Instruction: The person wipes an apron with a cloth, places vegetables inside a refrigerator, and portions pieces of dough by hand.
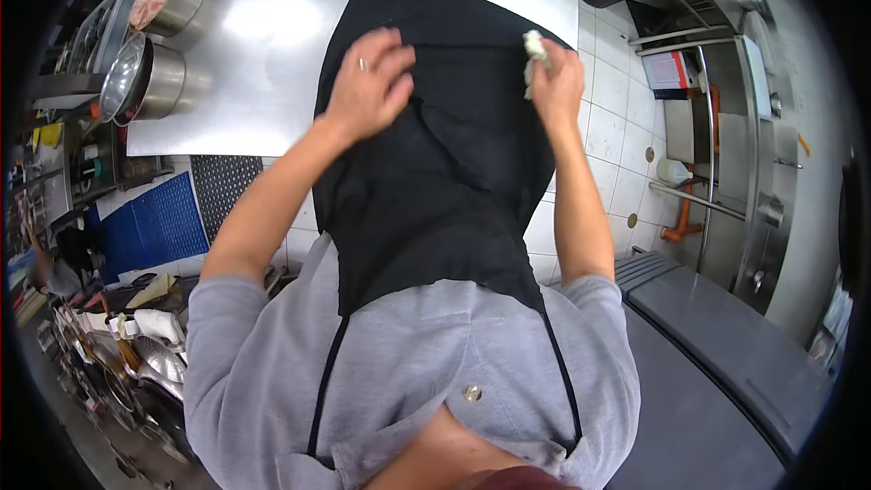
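A black apron [435, 154] covers my front and spreads forward over the near edge of the metal table. My left hand [370, 86], with a ring on one finger, is over the left part of the apron. Its fingers are bent a little and apart, with nothing seen in them; whether they touch the cloth I cannot tell. On the right, my right hand [556, 86] is closed on a crumpled whitish cloth [533, 45], near the apron's right edge. Part of that cloth is hidden by my fingers.
A metal table [245, 63] stands in front. At its left are a pot [186, 4] heaped with pinkish pieces, perhaps meat, and another metal pot [163, 82] with a clear bowl at its mouth. A grey cabinet top [699, 354] lies at right; utensils [118, 372] crowd the lower left.
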`<state>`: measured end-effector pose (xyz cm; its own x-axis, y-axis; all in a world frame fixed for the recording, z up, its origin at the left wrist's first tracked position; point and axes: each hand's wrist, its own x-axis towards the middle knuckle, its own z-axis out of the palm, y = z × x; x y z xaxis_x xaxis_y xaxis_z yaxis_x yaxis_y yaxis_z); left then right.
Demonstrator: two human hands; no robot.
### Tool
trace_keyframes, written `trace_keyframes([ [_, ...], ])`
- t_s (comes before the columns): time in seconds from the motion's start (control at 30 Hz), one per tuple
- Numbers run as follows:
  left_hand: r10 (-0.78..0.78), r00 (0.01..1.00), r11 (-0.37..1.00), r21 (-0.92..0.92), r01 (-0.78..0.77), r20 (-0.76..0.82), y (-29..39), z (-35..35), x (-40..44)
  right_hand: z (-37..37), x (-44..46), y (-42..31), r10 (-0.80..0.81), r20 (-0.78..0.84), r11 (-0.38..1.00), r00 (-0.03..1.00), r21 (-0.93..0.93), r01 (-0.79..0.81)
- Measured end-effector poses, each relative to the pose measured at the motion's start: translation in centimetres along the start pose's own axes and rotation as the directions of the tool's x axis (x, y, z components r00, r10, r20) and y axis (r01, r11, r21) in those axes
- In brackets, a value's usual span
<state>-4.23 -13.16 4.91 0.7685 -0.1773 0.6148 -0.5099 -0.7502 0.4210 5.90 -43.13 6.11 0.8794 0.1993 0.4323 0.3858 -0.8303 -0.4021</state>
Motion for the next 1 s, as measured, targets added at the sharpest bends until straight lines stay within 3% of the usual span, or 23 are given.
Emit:
trace_keyframes([
  [0.1, 0.065, 0.978, 0.996, -0.068, -0.052, 0.197, 4.5, -1.0, -5.9, -0.3, -4.6, -6.0, -0.271, 0.133, 0.932, 0.953, 0.286, 0.225],
  [0.17, 0.000, 0.950, 0.999, -0.039, 0.013, 0.312, 5.5, -0.1, -7.6, 0.9, -7.4, -9.0, -0.479, 0.279, 0.831, 0.833, 0.451, 0.327],
  [0.23, 0.029, 0.948, 0.999, -0.032, -0.019, 0.316, 5.0, 0.5, -8.4, 3.4, -7.5, -8.4, -0.470, 0.287, 0.861, 0.835, 0.358, 0.362],
  [0.3, 0.009, 0.957, 1.000, 0.013, -0.013, 0.289, 4.8, 0.8, -8.8, 5.7, -3.7, -6.0, -0.385, 0.195, 0.913, 0.902, 0.226, 0.341],
  [0.43, 0.022, 0.959, 0.999, 0.019, -0.028, 0.283, 4.9, 0.5, -8.8, 8.8, 4.1, -3.9, -0.233, 0.120, 0.971, 0.965, -0.020, 0.238],
  [0.47, 0.026, 0.961, 1.000, 0.008, -0.029, 0.277, 4.9, 0.5, -8.7, 8.8, 4.9, -3.6, -0.153, 0.135, 0.988, 0.979, -0.011, 0.156],
  [0.57, 0.026, 0.965, 1.000, -0.015, -0.023, 0.259, 4.7, 0.3, -8.8, 5.8, 2.3, -7.6, -0.326, 0.212, 0.945, 0.921, 0.098, 0.312],
  [0.63, 0.044, 0.966, 0.999, -0.041, -0.034, 0.256, 4.6, 0.7, -9.5, 4.8, -3.0, -9.5, -0.574, 0.300, 0.809, 0.762, 0.352, 0.471],
  [0.7, 0.042, 0.967, 0.999, -0.020, -0.038, 0.250, 4.6, 0.9, -9.7, 5.3, -6.0, -10.0, -0.672, 0.284, 0.736, 0.684, 0.363, 0.572],
  [0.73, 0.046, 0.973, 0.999, -0.024, -0.042, 0.227, 4.6, 0.9, -9.5, 5.7, -4.8, -9.0, -0.650, 0.241, 0.757, 0.720, 0.287, 0.587],
  [0.8, 0.056, 0.977, 0.998, -0.029, -0.051, 0.205, 4.6, 0.8, -9.4, 7.6, -0.6, -6.5, -0.458, 0.246, 0.870, 0.854, -0.073, 0.488],
  [0.87, 0.045, 0.976, 0.999, -0.028, -0.040, 0.212, 4.7, 0.6, -9.3, 8.7, 4.6, -3.4, -0.353, 0.201, 0.916, 0.914, -0.124, 0.381],
  [0.93, 0.062, 0.977, 0.998, -0.038, -0.056, 0.206, 4.8, 0.6, -8.9, 8.6, 8.5, -2.1, -0.111, 0.242, 0.961, 0.964, -0.220, 0.166],
  [1.0, 0.076, 0.981, 0.997, -0.046, -0.069, 0.178, 4.7, 0.5, -8.9, 7.4, 7.5, -4.0, -0.190, 0.269, 0.956, 0.944, -0.168, 0.241],
])
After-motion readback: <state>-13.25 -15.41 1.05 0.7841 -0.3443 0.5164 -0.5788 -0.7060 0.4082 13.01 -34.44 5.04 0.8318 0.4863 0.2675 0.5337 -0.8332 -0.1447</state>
